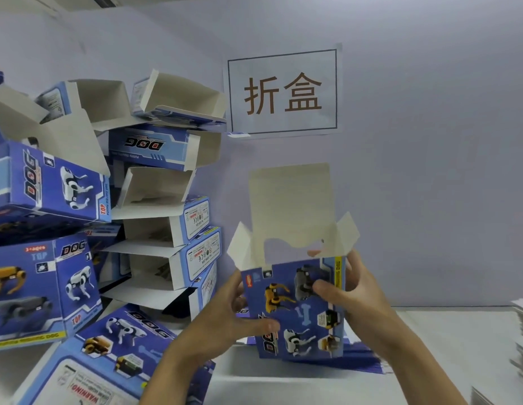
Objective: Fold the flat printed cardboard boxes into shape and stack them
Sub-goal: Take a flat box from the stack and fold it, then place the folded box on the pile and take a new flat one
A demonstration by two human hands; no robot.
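I hold a blue printed dog-toy box (295, 311) upright in front of me, erected into shape. Its top is open: the long white lid flap (289, 200) stands straight up and two small side flaps splay outward. My left hand (225, 320) grips the box's left edge, thumb across the front. My right hand (351, 290) grips the right edge, thumb on the front panel and fingers behind. Beneath the box lies a stack of flat blue cartons (362, 358) on the white table (447, 343).
A tall, untidy pile of folded boxes (155, 217) with open flaps fills the left side up against the wall. More folded boxes (108, 355) lie at the lower left. A paper sign (283, 92) hangs on the wall. Stacked white sheets (520, 325) sit at the right edge.
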